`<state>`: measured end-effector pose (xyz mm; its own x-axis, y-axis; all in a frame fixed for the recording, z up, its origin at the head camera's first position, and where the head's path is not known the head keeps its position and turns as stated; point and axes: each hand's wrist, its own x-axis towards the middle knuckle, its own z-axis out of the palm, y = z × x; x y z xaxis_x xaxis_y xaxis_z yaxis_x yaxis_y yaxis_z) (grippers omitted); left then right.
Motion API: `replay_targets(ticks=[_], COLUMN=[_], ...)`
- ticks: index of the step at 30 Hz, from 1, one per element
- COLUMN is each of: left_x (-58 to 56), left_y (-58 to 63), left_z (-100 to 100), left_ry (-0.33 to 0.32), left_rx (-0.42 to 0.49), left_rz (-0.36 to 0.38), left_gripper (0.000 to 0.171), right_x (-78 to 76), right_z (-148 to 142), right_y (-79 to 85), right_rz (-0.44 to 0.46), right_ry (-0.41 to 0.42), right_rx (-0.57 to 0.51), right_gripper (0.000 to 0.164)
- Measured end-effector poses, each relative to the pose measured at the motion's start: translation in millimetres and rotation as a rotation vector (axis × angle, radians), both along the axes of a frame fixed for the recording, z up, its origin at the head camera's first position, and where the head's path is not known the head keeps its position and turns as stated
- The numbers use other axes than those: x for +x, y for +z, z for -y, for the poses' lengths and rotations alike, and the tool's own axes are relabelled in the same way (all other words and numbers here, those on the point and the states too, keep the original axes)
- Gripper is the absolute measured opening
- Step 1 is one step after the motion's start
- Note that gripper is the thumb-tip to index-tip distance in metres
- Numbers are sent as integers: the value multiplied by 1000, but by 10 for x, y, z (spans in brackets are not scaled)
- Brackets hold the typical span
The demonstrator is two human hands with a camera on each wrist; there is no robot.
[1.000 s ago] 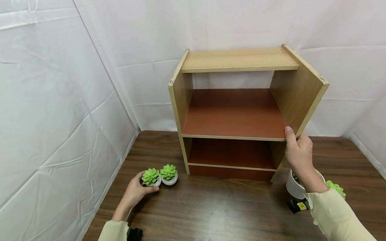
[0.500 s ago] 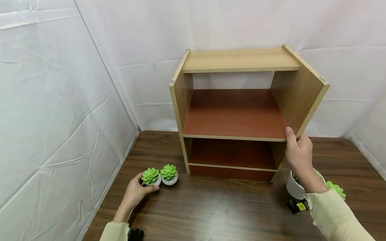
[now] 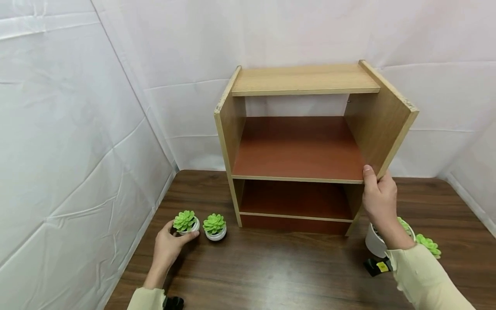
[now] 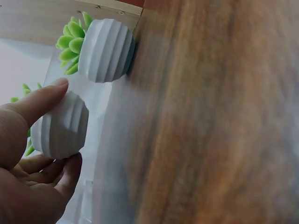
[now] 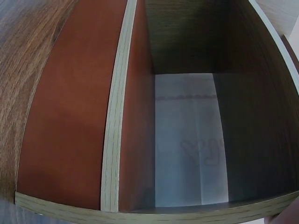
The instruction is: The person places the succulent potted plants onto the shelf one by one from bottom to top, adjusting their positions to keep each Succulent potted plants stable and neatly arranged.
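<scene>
My left hand holds a small fake succulent by its white ribbed pot, thumb on one side and fingers on the other. In the left wrist view, the held pot is pinched, its base apart from the tabletop. A matching potted succulent stands to its right, close to the shelf's left panel. At the right, my right hand grips the front edge of the wooden shelf unit, with the thumb at the middle board. The right wrist view looks into the lower compartment; that hand is mostly out of frame there.
Partly behind the right forearm stand a larger white pot and a green succulent. A black wrist device with a yellow label shows below that pot. White curtains enclose the dark wooden table behind and at the sides.
My left hand has moved the held succulent left and slightly back, opening a gap between it and the other small pot. The right hand keeps its grip on the shelf unit.
</scene>
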<state>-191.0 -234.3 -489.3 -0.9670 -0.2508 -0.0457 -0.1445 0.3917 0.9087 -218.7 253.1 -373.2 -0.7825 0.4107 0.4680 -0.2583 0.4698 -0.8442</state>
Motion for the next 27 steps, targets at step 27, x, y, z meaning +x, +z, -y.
replay_targets(ticks=[27], left_x=[45], left_y=[154], left_z=[-219], left_ry=[88], left_rx=[6], left_rz=[-175], left_gripper=[73], right_x=[-2], right_z=[-18], right_y=[-10], right_rz=[-27], right_ry=[38], right_rx=[-5], right_gripper=[38])
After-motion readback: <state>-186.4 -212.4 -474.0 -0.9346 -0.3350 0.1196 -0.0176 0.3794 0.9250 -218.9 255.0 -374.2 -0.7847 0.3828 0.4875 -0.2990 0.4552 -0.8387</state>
